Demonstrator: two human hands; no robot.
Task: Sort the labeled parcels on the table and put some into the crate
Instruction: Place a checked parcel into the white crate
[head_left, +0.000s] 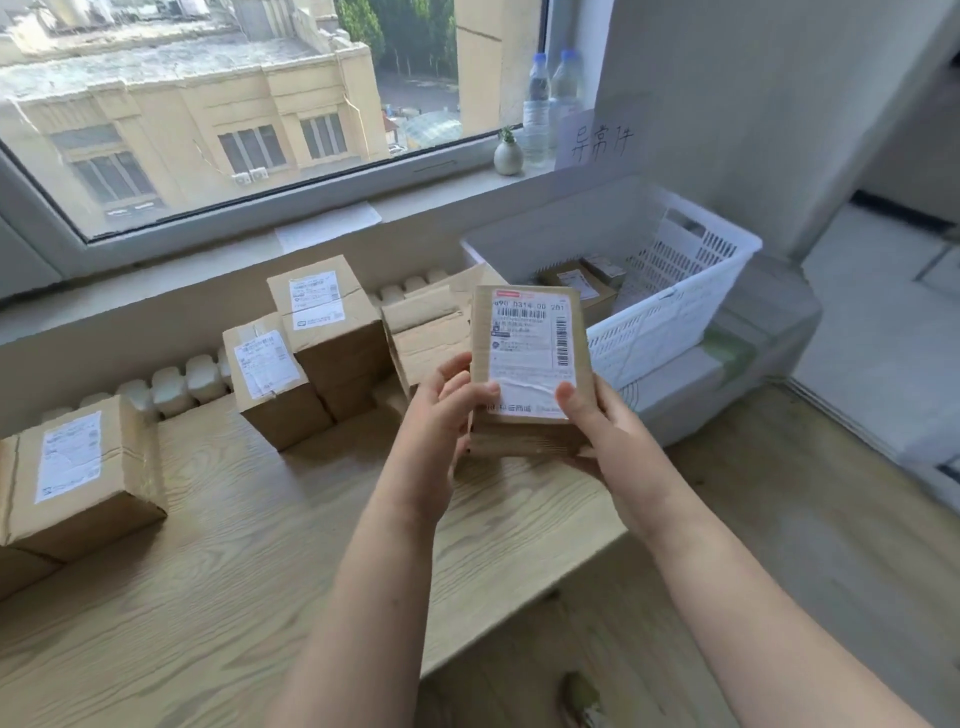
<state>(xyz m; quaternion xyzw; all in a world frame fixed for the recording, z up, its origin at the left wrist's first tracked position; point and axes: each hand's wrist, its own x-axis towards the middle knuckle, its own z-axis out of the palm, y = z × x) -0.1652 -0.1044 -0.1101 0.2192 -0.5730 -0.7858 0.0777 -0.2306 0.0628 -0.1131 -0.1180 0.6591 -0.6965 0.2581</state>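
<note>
Cardboard parcel (530, 358), label facing up, gripped in both hands over the right end of the worktop (234, 545).

Surroundings: labelled boxes stand along the worktop's far side, namely a left box (72, 467), a mid box (270, 384) and a tall box (322, 322). A plain box (431, 338) sits partly hidden behind the parcel. A white radiator (171, 384) runs behind them. The sill carries two bottles (537, 104), a vase (507, 153) and a handwritten sign (597, 140).
Grip: the left hand (447, 410) curls round the parcel's lower left edge. The right hand (597, 421) holds the lower right corner, thumb on the label.
Container: a white slotted crate (675, 312) stands just beyond the parcel to the right. It holds small labelled packets (571, 286) at the bottom.
</note>
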